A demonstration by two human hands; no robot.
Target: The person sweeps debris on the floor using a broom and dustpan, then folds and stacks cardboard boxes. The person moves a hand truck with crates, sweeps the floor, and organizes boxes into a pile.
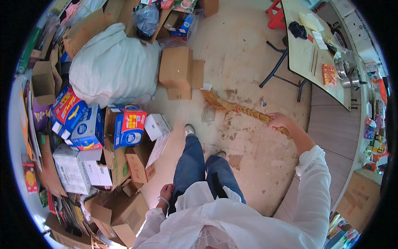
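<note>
A straw hand broom [245, 112] slants across the floor, its handle gripped by my right hand [278, 120] at the right. The bristles lie on the floor beside an open cardboard box [175, 67] and a small white scrap [207, 86]. A clear plastic piece [208, 112] lies just below the bristles. Down by my left thigh hangs my left hand [167, 190], fingers curled, with a bracelet at the wrist; whether anything is inside the fingers cannot be seen.
A big white woven sack [115, 68] and stacked blue-and-red cartons [130, 127] crowd the left side. More cardboard boxes [130, 214] stand at lower left. On the right are a folding table [306, 59] with metal legs, a red plastic stool [276, 15] and cabinets [331, 133]. The floor is stained.
</note>
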